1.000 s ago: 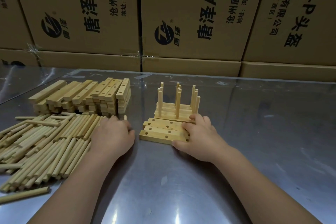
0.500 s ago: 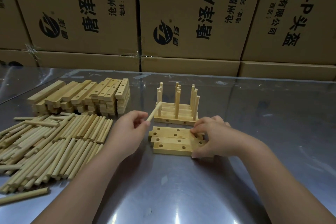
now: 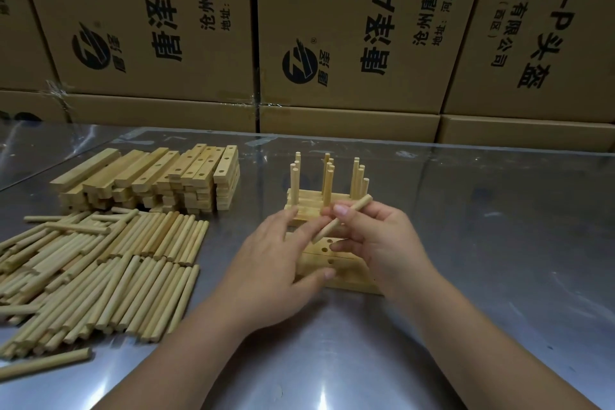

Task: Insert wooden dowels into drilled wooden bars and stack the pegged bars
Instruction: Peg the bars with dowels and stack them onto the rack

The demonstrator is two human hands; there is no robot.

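one dowel [image 3: 344, 220] is held in the air by the right hand [image 3: 382, 243]. it is pinched between the thumb and the curled fingers [image 3: 346, 245], and it is tilted, with the upper end to the right and the lower end down to the left. the lower end is just above two drilled bars [image 3: 347, 268], which lie flat side by side on the bench [image 3: 482, 243]. some holes of the bars are seen between the two hands.

the left hand [image 3: 276, 266] is laid over the left part of the bars, with the fingers almost straight and nothing gripped. its thumb is touching the front bar. whether its fingers touch the lower end of the dowel cannot be told.

just behind the bars the pegged stack [image 3: 309, 206] is placed, with many dowels standing upright in it. on the left side of the bench a dowel pile [image 3: 100, 266] is spread, and behind it a bar stack [image 3: 159, 180] is seen. cardboard boxes [image 3: 366, 27] with printed text are stacked along the far edge.
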